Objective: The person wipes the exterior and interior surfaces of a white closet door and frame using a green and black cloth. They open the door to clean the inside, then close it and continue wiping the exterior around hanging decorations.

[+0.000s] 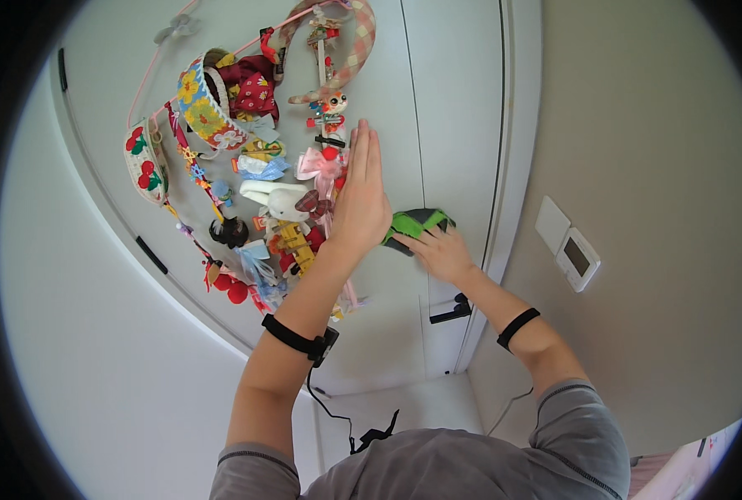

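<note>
My left hand is raised with its fingers stretched straight and close together, holding nothing. It stands along the right side of a hanging bunch of hair accessories, next to a pink bow and a white plush rabbit head. To its right, my right hand has its fingers over a green and dark grey cloth, which lies against the pale door. Part of the cloth is hidden under those fingers. A flowered fabric headband and a checked padded headband hang higher up.
Below my right hand a black door handle sticks out. On the beige wall at right are a white switch plate and a white wall controller. Black hinges mark the door's left edge. A thin cable hangs by my left arm.
</note>
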Demonstrator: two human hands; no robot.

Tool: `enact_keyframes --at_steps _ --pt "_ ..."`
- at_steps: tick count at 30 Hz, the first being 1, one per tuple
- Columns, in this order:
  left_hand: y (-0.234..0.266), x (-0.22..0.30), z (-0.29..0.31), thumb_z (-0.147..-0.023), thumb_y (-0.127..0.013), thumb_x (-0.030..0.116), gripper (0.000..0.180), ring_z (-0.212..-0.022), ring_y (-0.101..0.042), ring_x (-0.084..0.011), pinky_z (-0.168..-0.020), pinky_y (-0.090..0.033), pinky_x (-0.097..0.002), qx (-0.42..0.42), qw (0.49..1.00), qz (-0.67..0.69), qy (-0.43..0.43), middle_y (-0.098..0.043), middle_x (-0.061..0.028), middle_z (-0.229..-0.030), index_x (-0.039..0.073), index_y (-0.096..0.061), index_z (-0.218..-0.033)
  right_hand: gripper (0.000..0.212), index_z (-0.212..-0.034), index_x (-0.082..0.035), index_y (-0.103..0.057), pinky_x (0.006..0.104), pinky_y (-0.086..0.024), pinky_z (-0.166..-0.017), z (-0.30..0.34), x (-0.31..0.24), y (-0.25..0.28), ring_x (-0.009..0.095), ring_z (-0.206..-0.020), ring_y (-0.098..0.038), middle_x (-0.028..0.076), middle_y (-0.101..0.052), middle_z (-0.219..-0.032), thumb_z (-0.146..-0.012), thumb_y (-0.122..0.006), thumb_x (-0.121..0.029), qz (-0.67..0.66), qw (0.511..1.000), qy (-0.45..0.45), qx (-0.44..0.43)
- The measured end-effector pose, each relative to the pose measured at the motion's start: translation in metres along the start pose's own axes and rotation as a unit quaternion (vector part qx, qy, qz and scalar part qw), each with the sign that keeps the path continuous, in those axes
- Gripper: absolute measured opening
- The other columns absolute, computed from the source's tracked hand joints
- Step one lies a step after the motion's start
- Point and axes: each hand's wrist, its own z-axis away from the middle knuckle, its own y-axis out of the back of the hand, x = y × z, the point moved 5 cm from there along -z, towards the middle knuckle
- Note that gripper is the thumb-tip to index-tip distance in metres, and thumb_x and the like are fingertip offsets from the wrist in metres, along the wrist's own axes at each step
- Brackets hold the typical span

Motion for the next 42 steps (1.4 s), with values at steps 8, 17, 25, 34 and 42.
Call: enact_keyframes --at_steps 8,17,25,34,42 --pt "0.001 -0.001 -0.003 -0.083 -0.045 -0.021 0.097 -0.173 -0.014 -0.0427 -0.14 -0.022 -0.0487 0.006 0.999 0.028 0.017 -0.011 -0.0281 -0.185 -0.011 -0.014 -0.174 0.062 -0.166 -0.022 -0.055 0.0597 -0.032 -0.132 -0.169 0.096 0.099 0.036 -0.152 -0.049 0.007 -0.053 -0.17 -0.105 -0.067 -0.026 0.036 0.98 -0.06 0.184" --pt "-0.004 0.0 -0.002 -0.082 -0.051 -0.019 0.095 -0.171 -0.016 -0.0477 -0.138 -0.026 -0.0515 0.028 0.999 -0.034 -0.013 -0.012 -0.0325 -0.183 -0.01 -0.022 -0.173 0.06 -0.163 -0.022 -0.059 0.063 -0.028 -0.131 -0.147 0.069 0.064 0.039 -0.157 -0.043 0.008 -0.048 -0.174 -0.104 -0.068 -0.023 0.0 0.979 -0.097 0.181" --pt "-0.029 0.004 -0.002 -0.08 -0.054 -0.017 0.089 -0.17 -0.013 -0.0541 -0.135 -0.031 -0.0543 0.043 0.989 -0.142 -0.016 -0.011 -0.0359 -0.182 -0.014 -0.035 -0.166 0.046 -0.148 -0.021 -0.071 0.0633 -0.035 -0.126 0.12 -0.016 -0.046 0.041 -0.146 -0.051 0.016 -0.062 -0.155 -0.102 -0.071 -0.025 -0.052 0.977 -0.186 -0.085" --pt "-0.035 0.003 0.0 -0.081 -0.052 -0.017 0.093 -0.169 -0.013 -0.0566 -0.135 -0.028 -0.0567 0.054 0.991 -0.12 -0.017 -0.009 -0.0364 -0.182 -0.011 -0.029 -0.171 0.052 -0.16 -0.012 -0.06 0.0694 -0.024 -0.131 0.03 0.08 -0.006 0.055 -0.157 -0.036 0.026 -0.044 -0.172 -0.11 -0.06 -0.024 -0.031 0.964 -0.246 0.101" --pt "-0.068 0.043 0.091 -0.078 -0.049 -0.019 0.093 -0.169 -0.024 -0.0462 -0.136 -0.03 -0.0518 -0.124 0.991 0.011 -0.051 -0.023 -0.0281 -0.183 -0.008 -0.035 -0.17 0.062 -0.159 0.005 -0.052 0.0743 -0.017 -0.131 0.156 -0.025 -0.103 0.067 -0.16 -0.019 0.04 -0.032 -0.171 -0.11 -0.061 -0.032 -0.079 0.901 -0.415 -0.093"
